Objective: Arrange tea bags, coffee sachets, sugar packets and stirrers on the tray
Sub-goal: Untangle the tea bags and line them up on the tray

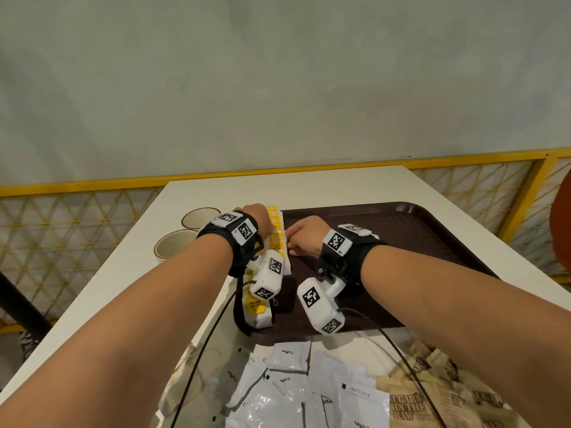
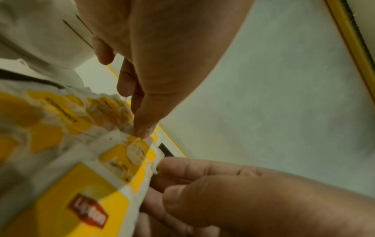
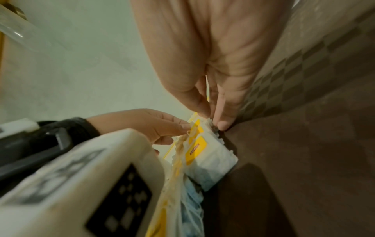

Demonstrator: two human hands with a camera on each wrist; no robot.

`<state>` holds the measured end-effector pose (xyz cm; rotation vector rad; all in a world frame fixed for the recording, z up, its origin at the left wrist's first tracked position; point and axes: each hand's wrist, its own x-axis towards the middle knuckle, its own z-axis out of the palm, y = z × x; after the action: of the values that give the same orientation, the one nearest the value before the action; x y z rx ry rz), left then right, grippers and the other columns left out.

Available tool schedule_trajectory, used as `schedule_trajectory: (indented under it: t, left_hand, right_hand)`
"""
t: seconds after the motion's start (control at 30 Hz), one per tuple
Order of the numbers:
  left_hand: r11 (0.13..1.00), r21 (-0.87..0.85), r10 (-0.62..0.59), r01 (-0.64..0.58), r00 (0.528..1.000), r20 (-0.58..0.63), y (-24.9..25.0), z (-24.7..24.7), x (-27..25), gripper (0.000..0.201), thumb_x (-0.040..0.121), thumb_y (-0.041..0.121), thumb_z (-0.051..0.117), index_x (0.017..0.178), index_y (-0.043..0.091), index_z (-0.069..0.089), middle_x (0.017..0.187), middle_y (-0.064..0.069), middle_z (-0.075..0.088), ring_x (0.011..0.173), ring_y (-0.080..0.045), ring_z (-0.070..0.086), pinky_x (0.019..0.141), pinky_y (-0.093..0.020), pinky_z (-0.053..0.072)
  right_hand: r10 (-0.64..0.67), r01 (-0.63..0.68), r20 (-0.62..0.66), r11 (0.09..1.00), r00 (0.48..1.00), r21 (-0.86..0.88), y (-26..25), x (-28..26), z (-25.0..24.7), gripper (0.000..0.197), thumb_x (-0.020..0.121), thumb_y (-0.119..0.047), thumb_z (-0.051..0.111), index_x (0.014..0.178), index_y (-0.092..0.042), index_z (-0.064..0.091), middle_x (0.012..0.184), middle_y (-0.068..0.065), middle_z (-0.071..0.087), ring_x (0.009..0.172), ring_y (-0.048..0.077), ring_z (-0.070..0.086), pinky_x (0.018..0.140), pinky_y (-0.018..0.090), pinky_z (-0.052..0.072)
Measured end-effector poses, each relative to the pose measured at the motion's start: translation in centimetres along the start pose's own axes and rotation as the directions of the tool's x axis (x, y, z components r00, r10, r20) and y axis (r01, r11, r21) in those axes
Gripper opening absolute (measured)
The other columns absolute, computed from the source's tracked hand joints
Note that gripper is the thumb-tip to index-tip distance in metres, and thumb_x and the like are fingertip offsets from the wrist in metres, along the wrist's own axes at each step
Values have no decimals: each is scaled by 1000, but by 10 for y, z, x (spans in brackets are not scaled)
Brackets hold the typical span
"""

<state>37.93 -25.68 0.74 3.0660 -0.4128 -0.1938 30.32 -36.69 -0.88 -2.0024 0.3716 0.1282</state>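
We are lining up the tea bags (image 1: 276,239) along the tray's (image 1: 417,236) left edge. Our left hand (image 1: 256,216) and right hand (image 1: 304,234) both pinch them. Next, we should probably fetch coffee sachets (image 1: 287,366).

Bare brown tray (image 1: 417,242) floor open rightward; tea bags (image 1: 276,239) along its left edge, two cups (image 1: 176,247) beyond.

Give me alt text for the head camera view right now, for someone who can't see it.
Both hands, left hand and right hand, work at a row of yellow tea bags along the left edge of a brown tray on a white table. Coffee sachets and brown sugar packets lie in front, two cups to the left.
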Motion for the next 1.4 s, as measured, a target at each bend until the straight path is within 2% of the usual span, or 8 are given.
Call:
schedule_trajectory:
  t: [0.07,0.37,0.63,1.0,1.1,1.23,1.33,1.4]
  left_hand:
    - [1000,3,-4,4,1000,-5,0,-1,3,29,93,32,56,113,14,66,115,-3,66,106,-23,61,98,-36,45]
    - [998,-38,-51,50,999,-17,-3,3,10,27,89,35,61,107,16,69,109,-2,68,100,-22,63,92,-34,49]
    - [999,-31,-13,12,1000,-27,-2,1,13,24,92,31,58,109,19,69,111,0,68,103,-21,61,98,-34,44]
    - [1000,24,6,-7,999,41,-1,-3,15,31,95,31,54,115,11,65,116,-5,66,100,-21,60,81,-29,44]
    - [1000,22,-2,2,1000,23,-1,-4,18,30,93,33,57,111,12,67,113,-5,67,102,-23,62,86,-31,47]
    - [1000,25,-6,5,999,39,1,-5,20,28,92,31,57,108,11,68,109,-5,68,97,-23,64,78,-30,47]
    - [1000,30,-6,4,999,53,4,-4,20,26,93,27,56,108,9,68,108,-6,68,90,-22,62,72,-29,46]
    - [1000,22,-8,7,999,54,5,-3,19,26,93,26,55,110,11,68,111,-5,68,97,-22,63,78,-30,48]
  right_hand:
    - [-30,29,-26,999,999,-30,-1,2,-1,33,88,7,57,119,0,65,122,7,64,112,25,62,97,34,50]
    - [-56,61,-64,996,996,64,-1,3,3,35,90,11,49,119,-1,64,120,16,63,108,31,63,89,32,53]
    - [-82,90,-65,987,995,132,5,6,4,32,90,11,46,116,3,62,101,15,59,88,26,58,88,38,54]
    - [-112,115,-37,989,993,95,1,0,4,37,87,12,47,116,-4,63,118,17,62,105,33,62,89,41,55]
    - [-95,100,-60,990,994,102,1,1,2,31,88,11,49,111,-3,65,108,15,63,94,30,63,88,41,55]
    - [-87,95,-70,989,994,117,3,1,-1,13,87,4,60,90,-7,65,94,14,62,85,26,61,86,43,56]
    - [-114,118,-53,989,992,87,6,1,0,8,85,-1,67,93,-4,68,92,13,64,87,24,63,85,40,57]
    - [-109,113,-43,989,993,98,7,2,2,13,85,2,65,97,0,68,93,15,65,86,25,63,86,40,56]
